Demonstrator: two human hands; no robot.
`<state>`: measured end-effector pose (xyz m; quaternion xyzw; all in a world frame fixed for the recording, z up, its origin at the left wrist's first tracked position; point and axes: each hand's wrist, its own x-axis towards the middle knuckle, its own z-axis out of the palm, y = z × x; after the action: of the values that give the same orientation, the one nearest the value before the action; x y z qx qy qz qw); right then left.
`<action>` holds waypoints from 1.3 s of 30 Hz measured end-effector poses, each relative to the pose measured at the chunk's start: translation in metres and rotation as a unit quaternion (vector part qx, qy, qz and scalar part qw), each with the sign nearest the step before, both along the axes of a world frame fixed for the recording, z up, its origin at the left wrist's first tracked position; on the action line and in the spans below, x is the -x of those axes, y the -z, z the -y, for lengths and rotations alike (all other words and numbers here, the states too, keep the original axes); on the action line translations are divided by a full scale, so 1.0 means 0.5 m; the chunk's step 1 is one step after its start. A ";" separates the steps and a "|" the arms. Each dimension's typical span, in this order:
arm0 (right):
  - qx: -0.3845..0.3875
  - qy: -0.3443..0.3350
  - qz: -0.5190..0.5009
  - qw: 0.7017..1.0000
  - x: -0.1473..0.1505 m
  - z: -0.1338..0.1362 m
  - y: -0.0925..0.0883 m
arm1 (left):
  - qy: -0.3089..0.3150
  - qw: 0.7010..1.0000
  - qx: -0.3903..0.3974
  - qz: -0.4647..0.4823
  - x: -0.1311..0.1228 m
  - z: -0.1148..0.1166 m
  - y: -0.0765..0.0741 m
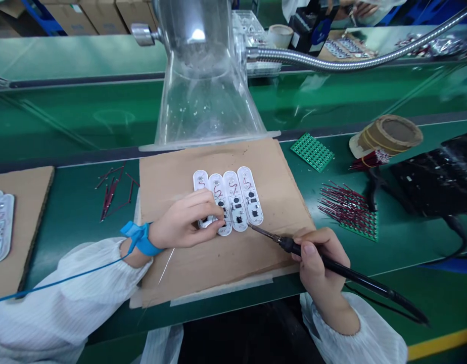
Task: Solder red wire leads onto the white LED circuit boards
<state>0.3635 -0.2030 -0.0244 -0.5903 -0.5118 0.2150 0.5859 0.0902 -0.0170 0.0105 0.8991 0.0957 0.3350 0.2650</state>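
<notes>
Several white oblong circuit boards lie side by side on a brown cardboard sheet, with black parts and short red wires on them. My right hand grips a black soldering iron, its tip by the lower end of the two right-hand boards. Above the left boards, my left hand pinches a thin silvery solder wire, whose tail trails out below the palm. Its fingertips cover part of the second board. A blue wrist strap circles my left wrist.
A clear fume hood stands behind the cardboard. To the right are a green board, dark red wires on another green board, and a brown tape roll. Loose red wires lie left. A co-worker's hand shows beyond.
</notes>
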 end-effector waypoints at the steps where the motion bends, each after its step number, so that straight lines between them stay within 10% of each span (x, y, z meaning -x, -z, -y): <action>1: 0.005 -0.002 0.002 1.000 -0.001 0.001 0.002 | 0.001 1.000 0.000 0.001 0.000 0.000 0.001; 39: 0.036 -0.090 0.053 0.994 -0.007 0.003 -0.002 | 0.015 1.000 0.009 -0.020 -0.003 0.000 0.003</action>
<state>0.3671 -0.2046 -0.0233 -0.5733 -0.5848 0.2538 0.5147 0.0917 -0.0169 0.0088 0.9046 0.0901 0.3121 0.2760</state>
